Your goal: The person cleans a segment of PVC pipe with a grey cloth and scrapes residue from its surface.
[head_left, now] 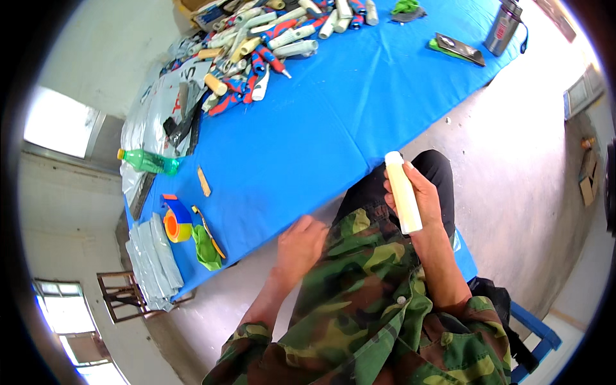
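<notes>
My right hand point(422, 192) is closed around a pale yellow cylinder with white ends point(404, 197), held tilted above my lap. My thumb lies along its right side, and the fingertips show on its left. At the near edge of the blue-covered table point(288, 159) is my left hand point(303, 243), slightly blurred. Its fingers are bent, and their tips are hidden, so I cannot tell if anything is in them. Farther back lies a large heap of similar cylinders point(293, 36), some whitish or yellow, others in a red and blue pattern.
On the table's left are a green plastic bottle point(151, 161), a tape dispenser point(177, 221), a toothbrush point(209, 233), a green cloth point(207, 248) and folded grey plastic bags point(153, 262). A phone point(459, 48) and a metal flask point(503, 29) are at the far right.
</notes>
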{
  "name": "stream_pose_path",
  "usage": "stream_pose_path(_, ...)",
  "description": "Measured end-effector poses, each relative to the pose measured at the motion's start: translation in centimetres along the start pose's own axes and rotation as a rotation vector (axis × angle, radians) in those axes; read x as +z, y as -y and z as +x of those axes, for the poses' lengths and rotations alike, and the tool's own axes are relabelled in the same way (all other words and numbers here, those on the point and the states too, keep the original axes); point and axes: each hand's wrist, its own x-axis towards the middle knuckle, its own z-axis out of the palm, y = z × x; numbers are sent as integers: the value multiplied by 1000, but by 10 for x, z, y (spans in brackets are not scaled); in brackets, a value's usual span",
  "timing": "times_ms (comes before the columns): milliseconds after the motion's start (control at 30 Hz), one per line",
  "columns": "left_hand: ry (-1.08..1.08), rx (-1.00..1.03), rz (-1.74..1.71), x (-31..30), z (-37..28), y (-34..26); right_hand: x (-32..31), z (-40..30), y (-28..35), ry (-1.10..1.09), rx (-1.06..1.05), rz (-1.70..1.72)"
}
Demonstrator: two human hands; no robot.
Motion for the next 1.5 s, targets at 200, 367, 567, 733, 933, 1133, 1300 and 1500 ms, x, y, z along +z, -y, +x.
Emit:
stream_pose_path(200, -265, -260, -358, -35, 24, -9, 49, 35, -11, 82, 165, -175)
stream_pose_path(367, -381, -389, -584, -48, 38, 7, 78, 63, -19, 95, 216, -146)
stream_pose_path(567, -423, -205, -546, -46, 67, -12, 84, 84, -35, 129, 294, -150)
stream_pose_path(733, -443, -101, -517, -32, 74, -9, 95, 101, -47, 222, 254, -160)
stream_pose_path(933, -518, -144, -498, -34, 85, 11, 135, 115, -60, 203, 84, -537)
stream_pose_path(1133, -504, -321, -451, -26, 80, 41, 150, 141, -79, 369, -371, -1154)
stream_pose_path(1300, -486, -350, -399, -21, 76, 56, 131, 152, -75, 387, -842, -1461)
stream_pose_path(1500, -480, -445, -470, -23, 76, 58, 112, 130, -63, 339, -903, -1430)
